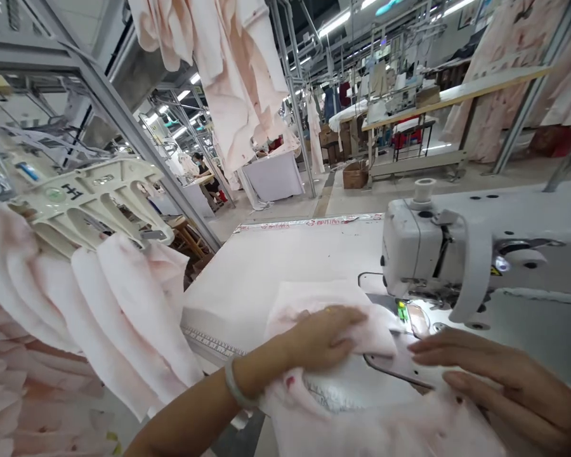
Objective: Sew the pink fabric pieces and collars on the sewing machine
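While the left hand (318,339) lies open and flat on the pale pink fabric (361,425), pressing without gripping, the right hand (476,368) rests open beside it, fingers spread. Fabric sits on the white sewing table (285,273), gathered up to the needle of the sewing machine (423,247): work is at the stitching stage. Pink panels (109,304) hang left from a white rack (85,203); hanging garments (238,82) fill the workshop beyond.

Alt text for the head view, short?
A person's left hand presses pale pink fabric on a white sewing table, and the right hand lies beside the sewing machine's metal plate. Pale pink fabric pieces hang from a white rack on the left.
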`<state>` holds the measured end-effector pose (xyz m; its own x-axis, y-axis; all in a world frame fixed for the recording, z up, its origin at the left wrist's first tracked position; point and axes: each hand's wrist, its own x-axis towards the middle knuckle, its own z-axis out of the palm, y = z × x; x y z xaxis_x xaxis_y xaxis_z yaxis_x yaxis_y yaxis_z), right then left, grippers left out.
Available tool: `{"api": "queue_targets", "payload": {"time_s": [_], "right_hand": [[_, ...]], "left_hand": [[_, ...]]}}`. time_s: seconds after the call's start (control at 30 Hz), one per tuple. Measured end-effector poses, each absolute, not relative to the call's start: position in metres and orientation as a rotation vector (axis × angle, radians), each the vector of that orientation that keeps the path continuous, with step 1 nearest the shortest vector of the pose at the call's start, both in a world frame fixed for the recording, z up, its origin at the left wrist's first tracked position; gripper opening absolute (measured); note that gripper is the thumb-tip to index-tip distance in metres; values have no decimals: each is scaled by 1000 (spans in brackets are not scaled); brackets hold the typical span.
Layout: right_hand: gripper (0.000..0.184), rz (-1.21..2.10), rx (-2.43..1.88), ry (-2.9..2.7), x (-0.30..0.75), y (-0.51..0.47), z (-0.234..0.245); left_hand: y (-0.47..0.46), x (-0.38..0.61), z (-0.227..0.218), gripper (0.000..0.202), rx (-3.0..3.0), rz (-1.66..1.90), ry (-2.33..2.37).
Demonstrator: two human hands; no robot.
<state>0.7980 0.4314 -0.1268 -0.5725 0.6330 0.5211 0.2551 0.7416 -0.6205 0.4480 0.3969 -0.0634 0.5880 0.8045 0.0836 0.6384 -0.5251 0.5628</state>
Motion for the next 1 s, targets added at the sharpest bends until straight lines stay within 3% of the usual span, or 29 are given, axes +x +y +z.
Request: {"api": "queue_targets", "payload": {"time_s": [0.23,0.4,0.57,0.8,1.0], "right_hand": [[45,-12,-418,-2506,774,435,-94],[52,-7,-380,-2514,764,430,-86],[60,79,-403,-2516,763,429,-84],[38,106,-332,-2508,768,427,-73],[40,-44,-280,-2436,776,434,-69]], "left_hand": [[386,468,-51,45,2694,337,902],[391,473,-46,52,2921,77,1024],[387,465,-61,56,2996,229,1005],[388,465,-76,49,2934,377,852],[406,483,-78,49,2965,343,701]]}}
